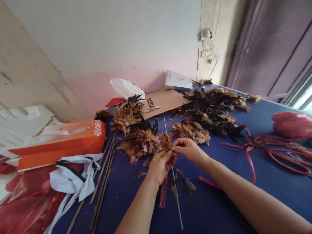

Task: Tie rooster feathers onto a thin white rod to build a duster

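My left hand [161,164] is closed around the base of a small bunch of brown feathers [165,141], held above the blue table [219,201]. My right hand [188,149] pinches the same bunch from the right, fingertips touching the left hand. A string of tied brown and black feathers [136,139] trails off to the left of the bunch. A thin white stick [176,195] lies on the table under my hands, beside a dark red strip [163,192] and loose feathers [185,185].
A large pile of dark feathers [214,110] lies behind my hands, red ribbon [268,149] at right, a pink bag [291,125] far right. An orange box [60,143], several thin sticks [102,182], white cloth [73,178] and red plastic [26,201] sit left. Cardboard [163,102] lies near the wall.
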The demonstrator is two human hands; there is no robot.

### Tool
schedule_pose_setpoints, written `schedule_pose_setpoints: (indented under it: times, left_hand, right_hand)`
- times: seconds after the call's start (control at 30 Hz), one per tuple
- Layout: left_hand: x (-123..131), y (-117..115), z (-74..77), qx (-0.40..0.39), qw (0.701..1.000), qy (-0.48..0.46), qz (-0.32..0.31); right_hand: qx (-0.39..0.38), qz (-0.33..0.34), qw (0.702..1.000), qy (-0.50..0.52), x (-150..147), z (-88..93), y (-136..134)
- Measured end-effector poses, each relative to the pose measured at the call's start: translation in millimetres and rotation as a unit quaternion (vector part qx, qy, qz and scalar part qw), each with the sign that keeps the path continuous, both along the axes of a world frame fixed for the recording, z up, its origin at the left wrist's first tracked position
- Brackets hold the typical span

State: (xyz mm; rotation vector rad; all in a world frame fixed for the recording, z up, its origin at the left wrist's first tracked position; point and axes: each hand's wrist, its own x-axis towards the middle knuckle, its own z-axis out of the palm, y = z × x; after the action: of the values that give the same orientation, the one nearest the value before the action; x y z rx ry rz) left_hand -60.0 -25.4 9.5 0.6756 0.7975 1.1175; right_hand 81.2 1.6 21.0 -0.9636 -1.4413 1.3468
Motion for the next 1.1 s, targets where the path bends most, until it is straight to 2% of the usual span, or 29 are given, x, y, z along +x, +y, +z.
schedule_pose_setpoints:
  times: [0.13,0.23,0.37,0.53,0.77,0.93,1.03,1.1]
  left_hand:
    - [-2,0,0.7,0.003,1.000,-0.006,-0.018]
    - [-2,1,-0.8,0.029,0.999,0.037,-0.021]
    - [-2,1,-3.7,0.089,0.990,0.108,0.010]
    - [-1,0,-2.7,0.152,0.969,0.194,0.004]
    - [0,0,-0.3,0.150,0.962,0.229,-0.019]
    - [-2,1,2.7,0.205,0.937,0.284,-0.008]
    - [-10,3,7.6,0.219,0.933,0.285,0.032]
    - [-17,6,11.4,0.190,0.949,0.233,0.092]
  right_hand:
    - [-0.034,0.027,0.999,0.031,3,-2.2,2]
    - [-0.042,0.045,0.998,0.018,7,1.1,3]
    - [-0.032,0.092,0.995,0.004,13,10.1,2]
    - [0.016,0.063,0.994,-0.086,7,12.4,-4]
    - [0.064,0.026,0.997,-0.045,-1,3.4,-3]
    - [0.079,0.014,0.997,-0.020,-5,2.8,-4]
    - [0.090,0.005,0.995,-0.031,-5,1.5,-2]
    - [0.112,-0.015,0.989,-0.095,-4,0.7,-1]
